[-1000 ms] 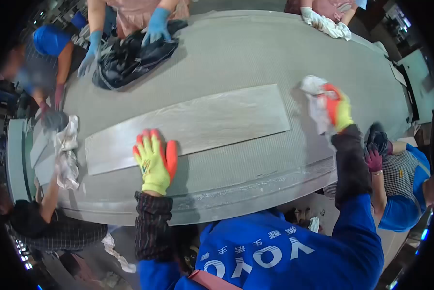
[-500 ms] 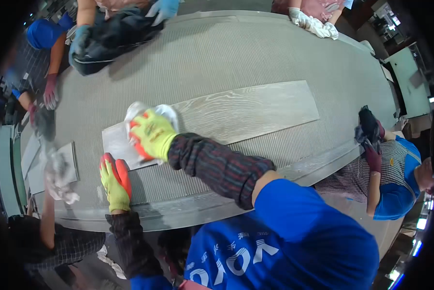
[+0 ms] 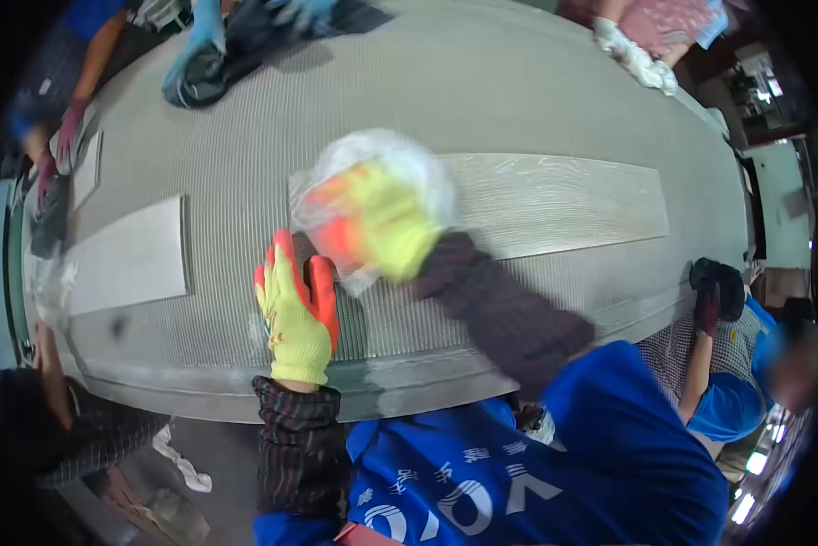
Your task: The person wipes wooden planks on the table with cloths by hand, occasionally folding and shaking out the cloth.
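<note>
A long wood-grained plank [image 3: 573,205] lies on the ribbed grey belt in front of me. My right hand [image 3: 377,223], in a yellow and orange glove, presses a white cloth [image 3: 409,164] onto the plank's left part. Motion smears that hand and the cloth. My left hand [image 3: 299,314], gloved alike, rests by the plank's lower left corner with its fingers stretched out and no object in it. Whether its fingertips touch the plank I cannot tell.
Another pale plank [image 3: 131,255] lies to the left, with a smaller piece [image 3: 87,170] beyond it. Several co-workers stand around the belt [image 3: 518,100]. One across from me handles a dark cloth [image 3: 272,45]; another, at right, holds a dark cloth [image 3: 716,278].
The view has shifted, so plank and hands appear farther right. My right hand and cloth stay over the plank's left part. The left co-worker's white cloth has moved leftward off the neighbouring plank.
</note>
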Motion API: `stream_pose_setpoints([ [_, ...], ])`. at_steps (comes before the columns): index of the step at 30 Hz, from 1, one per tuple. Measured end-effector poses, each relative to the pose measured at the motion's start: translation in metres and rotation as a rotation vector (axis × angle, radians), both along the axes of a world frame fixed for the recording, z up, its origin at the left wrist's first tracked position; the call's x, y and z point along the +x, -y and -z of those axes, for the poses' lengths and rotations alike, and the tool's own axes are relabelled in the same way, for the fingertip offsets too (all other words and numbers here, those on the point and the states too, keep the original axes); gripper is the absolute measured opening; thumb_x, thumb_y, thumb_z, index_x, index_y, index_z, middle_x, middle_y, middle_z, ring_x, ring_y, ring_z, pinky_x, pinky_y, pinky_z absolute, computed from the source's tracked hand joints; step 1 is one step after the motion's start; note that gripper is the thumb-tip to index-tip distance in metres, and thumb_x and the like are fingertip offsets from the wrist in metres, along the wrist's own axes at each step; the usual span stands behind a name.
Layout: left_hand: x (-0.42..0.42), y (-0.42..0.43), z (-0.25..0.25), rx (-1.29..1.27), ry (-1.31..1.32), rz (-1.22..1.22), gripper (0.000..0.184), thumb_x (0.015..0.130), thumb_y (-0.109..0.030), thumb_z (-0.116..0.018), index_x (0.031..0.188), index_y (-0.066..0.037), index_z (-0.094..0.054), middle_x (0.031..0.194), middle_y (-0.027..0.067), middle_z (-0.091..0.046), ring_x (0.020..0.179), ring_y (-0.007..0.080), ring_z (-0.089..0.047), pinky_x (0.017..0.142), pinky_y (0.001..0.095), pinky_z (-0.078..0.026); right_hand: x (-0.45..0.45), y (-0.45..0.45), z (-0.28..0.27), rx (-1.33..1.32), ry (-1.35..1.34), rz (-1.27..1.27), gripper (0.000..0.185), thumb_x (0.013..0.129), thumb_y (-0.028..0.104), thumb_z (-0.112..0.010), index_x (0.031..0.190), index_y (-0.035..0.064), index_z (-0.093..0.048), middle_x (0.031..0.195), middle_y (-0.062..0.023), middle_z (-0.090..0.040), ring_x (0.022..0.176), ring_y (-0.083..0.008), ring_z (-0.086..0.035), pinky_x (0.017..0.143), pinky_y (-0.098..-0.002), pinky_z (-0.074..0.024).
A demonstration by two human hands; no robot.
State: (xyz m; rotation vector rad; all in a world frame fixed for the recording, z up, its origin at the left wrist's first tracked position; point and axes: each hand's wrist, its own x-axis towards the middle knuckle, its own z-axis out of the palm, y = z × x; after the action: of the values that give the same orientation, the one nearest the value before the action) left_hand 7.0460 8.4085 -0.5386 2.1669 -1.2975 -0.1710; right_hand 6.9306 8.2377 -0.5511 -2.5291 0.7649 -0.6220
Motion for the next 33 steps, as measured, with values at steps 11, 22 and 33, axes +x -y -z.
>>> stream_pose_setpoints([
  [11,0.034,-0.020,-0.035,-0.050,0.078,0.274,0.036,0.096,-0.021,-0.068,0.124,0.001,-0.066,0.139,0.0204,-0.057,0.135,0.0428,-0.049,0.118,0.0614,-0.030,-0.255,0.046,-0.057,0.177,-0.069,1.036,0.024,0.104,0.018,-0.062,0.122,0.0021,-0.068,0.113,-0.0117,-0.069,0.112,-0.0252,-0.069,0.098,-0.0392,-0.0584],
  [22,0.164,-0.128,-0.098,-0.137,-0.584,0.440,0.030,0.096,-0.005,-0.069,0.124,0.003,-0.069,0.137,0.0255,-0.063,0.132,0.0423,-0.058,0.110,0.0455,-0.049,0.120,-0.072,-0.108,1.199,0.954,0.061,0.039,0.097,0.031,-0.070,0.128,0.0066,-0.070,0.121,-0.0147,-0.071,0.114,-0.0334,-0.068,0.097,-0.0459,-0.0562],
  [33,0.398,-0.170,-0.035,0.178,0.445,0.076,0.046,0.104,-0.019,-0.061,0.148,-0.004,-0.056,0.160,0.0239,-0.043,0.148,0.0428,-0.042,0.125,0.0520,-0.028,0.250,-0.132,-0.076,-0.315,-0.019,0.103,0.076,0.082,0.060,-0.077,0.141,0.0153,-0.062,0.149,-0.0229,-0.054,0.136,-0.0397,-0.054,0.111,-0.0530,-0.0446],
])
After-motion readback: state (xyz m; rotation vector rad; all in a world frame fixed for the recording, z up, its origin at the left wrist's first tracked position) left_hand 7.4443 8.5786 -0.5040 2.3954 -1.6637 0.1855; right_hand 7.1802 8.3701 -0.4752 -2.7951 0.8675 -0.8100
